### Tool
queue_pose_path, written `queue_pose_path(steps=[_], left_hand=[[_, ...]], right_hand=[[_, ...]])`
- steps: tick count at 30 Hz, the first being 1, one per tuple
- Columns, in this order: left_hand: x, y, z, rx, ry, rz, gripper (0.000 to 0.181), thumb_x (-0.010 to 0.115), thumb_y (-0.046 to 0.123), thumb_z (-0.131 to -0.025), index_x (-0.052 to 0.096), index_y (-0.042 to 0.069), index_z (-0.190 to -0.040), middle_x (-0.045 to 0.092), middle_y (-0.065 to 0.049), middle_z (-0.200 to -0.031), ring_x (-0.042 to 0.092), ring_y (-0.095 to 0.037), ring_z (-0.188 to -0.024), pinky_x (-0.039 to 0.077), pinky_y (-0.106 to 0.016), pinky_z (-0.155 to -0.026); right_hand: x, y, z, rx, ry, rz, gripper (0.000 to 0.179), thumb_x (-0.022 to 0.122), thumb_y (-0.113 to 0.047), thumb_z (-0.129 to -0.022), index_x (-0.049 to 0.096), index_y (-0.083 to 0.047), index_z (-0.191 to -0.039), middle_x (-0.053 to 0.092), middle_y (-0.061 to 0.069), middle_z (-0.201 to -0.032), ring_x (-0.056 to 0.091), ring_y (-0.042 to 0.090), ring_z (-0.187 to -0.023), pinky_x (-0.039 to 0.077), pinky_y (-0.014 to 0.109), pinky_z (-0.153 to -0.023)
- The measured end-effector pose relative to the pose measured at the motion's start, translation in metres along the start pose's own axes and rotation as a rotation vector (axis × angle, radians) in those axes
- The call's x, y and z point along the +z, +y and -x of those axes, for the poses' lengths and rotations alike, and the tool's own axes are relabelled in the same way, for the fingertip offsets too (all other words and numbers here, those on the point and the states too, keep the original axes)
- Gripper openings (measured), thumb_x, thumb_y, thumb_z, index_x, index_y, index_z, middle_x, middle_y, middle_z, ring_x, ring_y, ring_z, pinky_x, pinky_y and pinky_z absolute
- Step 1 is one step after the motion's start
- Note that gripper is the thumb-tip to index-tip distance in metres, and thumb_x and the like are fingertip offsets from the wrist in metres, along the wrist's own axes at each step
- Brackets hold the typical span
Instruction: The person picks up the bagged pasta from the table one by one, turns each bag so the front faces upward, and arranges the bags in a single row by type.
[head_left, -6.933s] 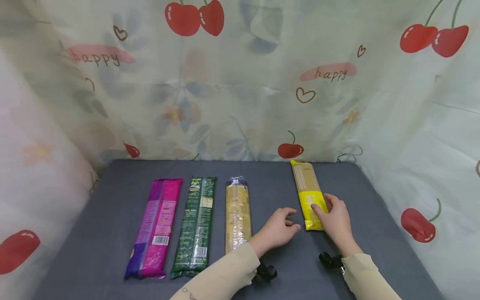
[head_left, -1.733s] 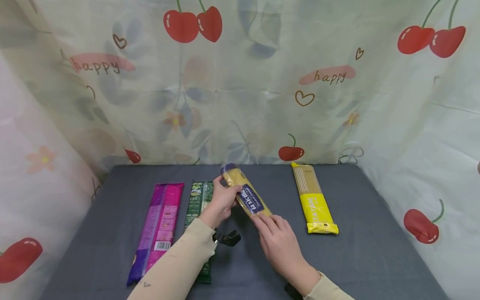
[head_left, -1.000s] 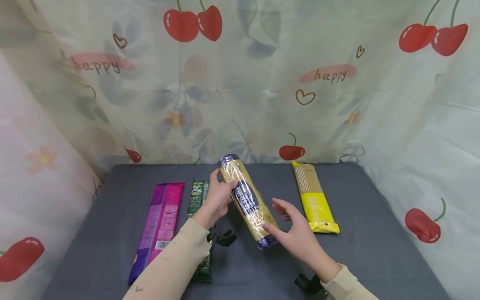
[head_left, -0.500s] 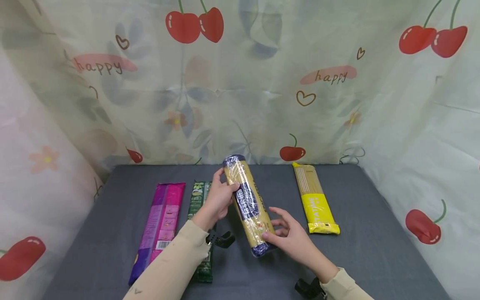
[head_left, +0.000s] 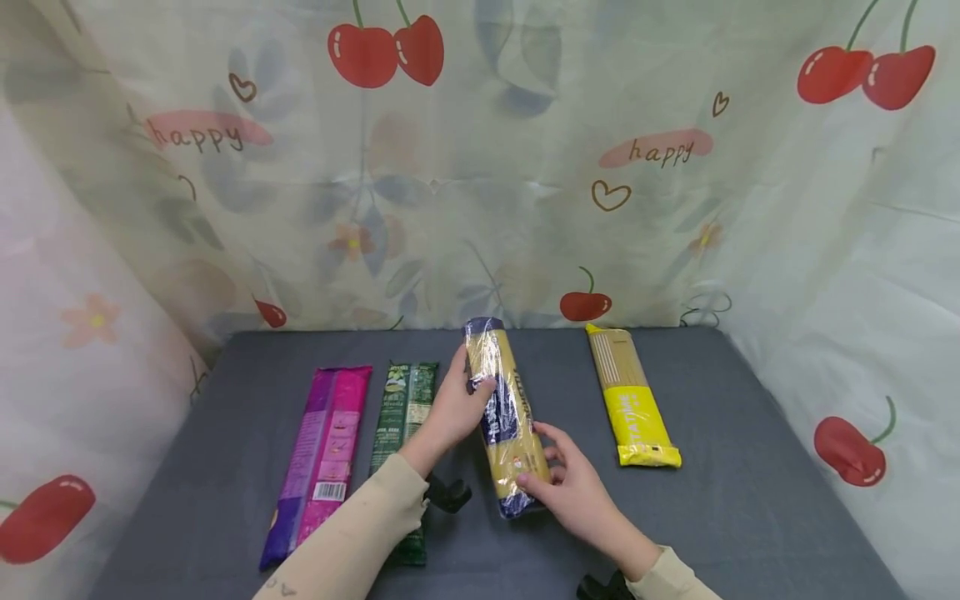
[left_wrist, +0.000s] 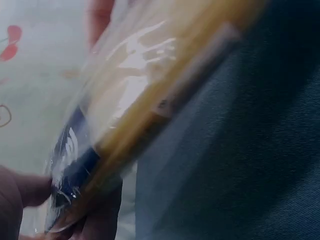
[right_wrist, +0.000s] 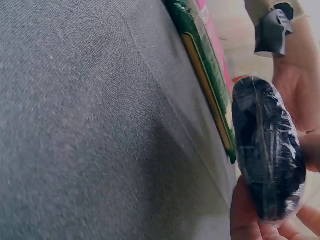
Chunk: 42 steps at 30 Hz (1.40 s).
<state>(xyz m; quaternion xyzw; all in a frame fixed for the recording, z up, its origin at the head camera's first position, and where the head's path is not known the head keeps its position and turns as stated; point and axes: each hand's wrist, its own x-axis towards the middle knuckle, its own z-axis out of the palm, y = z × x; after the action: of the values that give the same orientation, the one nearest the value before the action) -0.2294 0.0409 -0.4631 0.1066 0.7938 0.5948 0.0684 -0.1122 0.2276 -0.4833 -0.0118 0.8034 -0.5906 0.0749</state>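
- Nearby, at the near edge, we see two pale sleeves (head_left: 348, 533), with a black strap (head_left: 448, 496) at each wrist
- Next we find the right hand (head_left: 573, 487) at the near end of a golden packet (head_left: 517, 458), its thumb on the upper face and its fingers curled along the right side, pinching it
- Slightly farther and to the left, we see the left hand (head_left: 453, 408) gripping the packet's far half, thumb on top and fingers around the left edge
- Between both hands, over the middle of the dark grey table (head_left: 742, 500), we have that golden packet slanting, its dark blue far end toward the left; it looks raised off the cloth
- On the left we see a green packet (head_left: 397, 417) lying partly behind the left arm, and farther left a pink-and-purple packet (head_left: 318, 467) with a barcode
- On the right, apart from the hands, we see a yellow packet (head_left: 637, 417) lying at a slant
- Farthest away, we see a pale curtain (head_left: 480, 233) printed with cherries, hearts and "happy"
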Motion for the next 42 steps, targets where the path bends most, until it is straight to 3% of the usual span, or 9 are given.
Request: queue_pose_path(steps=[7, 14, 21, 25, 29, 35, 42], left_hand=[[0.014, -0.010, 0.003, -0.003, -0.127, 0.019, 0.083, 0.063, 0.023, -0.095, 0.007, 0.022, -0.157, 0.052, -0.018, -0.132, 0.061, -0.025, -0.107, 0.053, -0.039, -0.081], [0.034, -0.012, 0.001, -0.010, -0.168, 0.062, 0.080, 0.062, 0.014, -0.095, 0.011, 0.016, -0.156, 0.042, -0.022, -0.142, 0.057, -0.030, -0.114, 0.052, -0.040, -0.086], [0.058, -0.014, -0.008, -0.069, -0.212, 0.151, 0.064, 0.058, 0.008, -0.097, 0.026, 0.011, -0.152, 0.047, -0.016, -0.142, 0.061, -0.026, -0.110, 0.052, -0.036, -0.087], [0.068, -0.019, -0.015, -0.084, -0.227, 0.154, 0.065, 0.056, 0.006, -0.097, 0.025, 0.013, -0.153, 0.038, -0.017, -0.149, 0.054, -0.031, -0.120, 0.048, -0.040, -0.094], [0.074, -0.023, -0.019, -0.090, -0.291, 0.145, 0.066, 0.054, 0.005, -0.097, 0.024, 0.017, -0.154, 0.029, -0.017, -0.154, 0.046, -0.035, -0.128, 0.045, -0.042, -0.097], [0.076, -0.027, -0.017, -0.117, -0.373, 0.082, 0.070, 0.059, 0.008, -0.096, 0.022, 0.015, -0.155, 0.027, -0.018, -0.154, 0.041, -0.034, -0.132, 0.042, -0.042, -0.100], [0.080, -0.019, -0.008, -0.019, -0.414, -0.148, 0.072, 0.066, 0.006, -0.091, 0.027, 0.003, -0.151, 0.024, -0.018, -0.155, 0.042, -0.029, -0.131, 0.045, -0.034, -0.097]], right_hand=[[-0.007, 0.003, 0.001, 0.023, 0.083, 0.062, 0.074, 0.078, -0.026, -0.083, 0.038, -0.021, -0.144, 0.056, 0.010, -0.103, 0.064, 0.022, -0.071, 0.052, 0.031, -0.058], [-0.018, 0.007, -0.001, 0.072, 0.130, 0.122, 0.076, 0.079, -0.025, -0.082, 0.037, -0.018, -0.146, 0.057, 0.009, -0.103, 0.064, 0.020, -0.072, 0.052, 0.032, -0.058], [-0.032, 0.008, -0.011, 0.114, 0.204, 0.204, 0.075, 0.077, -0.025, -0.085, 0.036, -0.013, -0.146, 0.057, 0.011, -0.103, 0.063, 0.018, -0.077, 0.052, 0.031, -0.064], [-0.036, 0.012, -0.016, 0.113, 0.223, 0.249, 0.075, 0.076, -0.026, -0.086, 0.036, -0.011, -0.147, 0.057, 0.012, -0.104, 0.061, 0.018, -0.076, 0.051, 0.031, -0.062], [-0.038, 0.018, -0.021, 0.114, 0.254, 0.281, 0.075, 0.076, -0.026, -0.086, 0.035, -0.011, -0.147, 0.057, 0.012, -0.102, 0.058, 0.019, -0.075, 0.049, 0.030, -0.061], [-0.041, 0.024, -0.027, 0.145, 0.250, 0.372, 0.075, 0.075, -0.027, -0.087, 0.034, -0.007, -0.147, 0.060, 0.013, -0.106, 0.059, 0.020, -0.081, 0.050, 0.034, -0.068], [-0.044, 0.022, -0.032, 0.152, 0.225, 0.526, 0.073, 0.073, -0.026, -0.088, 0.036, 0.002, -0.144, 0.053, 0.022, -0.130, 0.056, 0.030, -0.104, 0.048, 0.048, -0.088]])
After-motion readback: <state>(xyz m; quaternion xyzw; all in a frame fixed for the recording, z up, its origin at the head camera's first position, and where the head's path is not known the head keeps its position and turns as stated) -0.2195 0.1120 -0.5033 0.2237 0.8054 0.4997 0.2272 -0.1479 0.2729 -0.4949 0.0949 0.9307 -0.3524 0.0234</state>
